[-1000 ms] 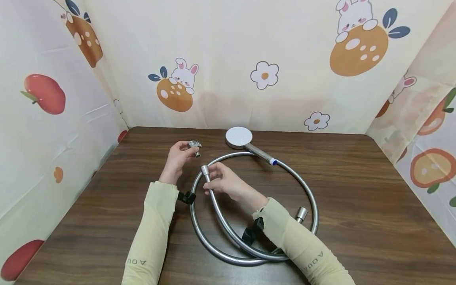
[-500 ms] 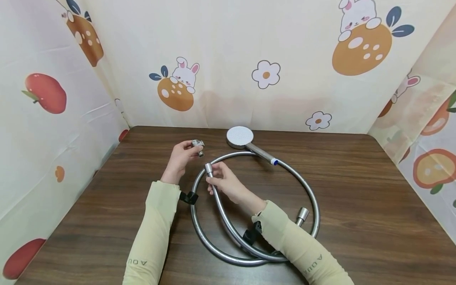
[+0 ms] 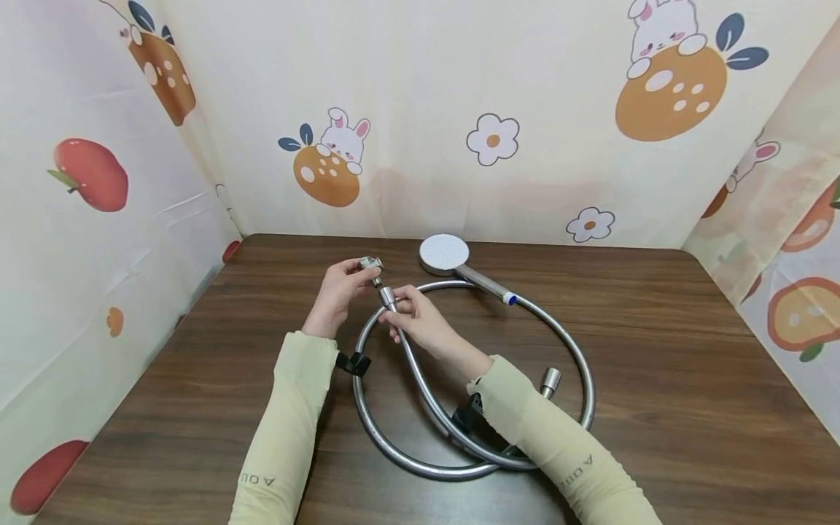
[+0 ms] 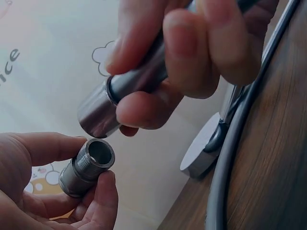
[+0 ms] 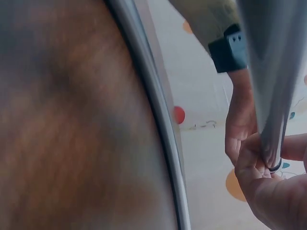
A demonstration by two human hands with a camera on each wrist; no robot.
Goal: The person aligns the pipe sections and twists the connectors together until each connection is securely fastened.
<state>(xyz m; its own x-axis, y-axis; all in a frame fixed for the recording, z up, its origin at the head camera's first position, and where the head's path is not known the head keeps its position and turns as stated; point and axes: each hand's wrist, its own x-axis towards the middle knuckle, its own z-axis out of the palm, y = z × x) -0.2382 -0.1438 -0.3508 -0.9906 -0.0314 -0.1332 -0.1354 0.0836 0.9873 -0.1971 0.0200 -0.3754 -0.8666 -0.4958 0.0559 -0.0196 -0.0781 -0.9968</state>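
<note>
My left hand (image 3: 333, 297) pinches a small chrome threaded fitting (image 3: 370, 263) between thumb and fingers. In the left wrist view its threaded, hollow end (image 4: 96, 154) points up toward the hose. Gripped just behind its metal end nut (image 3: 387, 295), a silver shower hose (image 3: 420, 379) is held by my right hand (image 3: 425, 321). The nut's mouth faces the threaded end, very close to it in the left wrist view. From the right hand the hose runs down into a loop on the table. In the right wrist view the hose (image 5: 271, 81) passes into the right fingers.
A white-faced shower head (image 3: 444, 254) with a chrome handle and blue-ringed end lies behind the hose loop on the wooden table (image 3: 656, 350). The hose's other end nut (image 3: 551, 379) rests near the right forearm. A patterned curtain (image 3: 420, 95) stands behind the table.
The right hand has raised the hose end up and away toward the fitting, and the left hand has shifted slightly right. The nut and the fitting are now much closer together.
</note>
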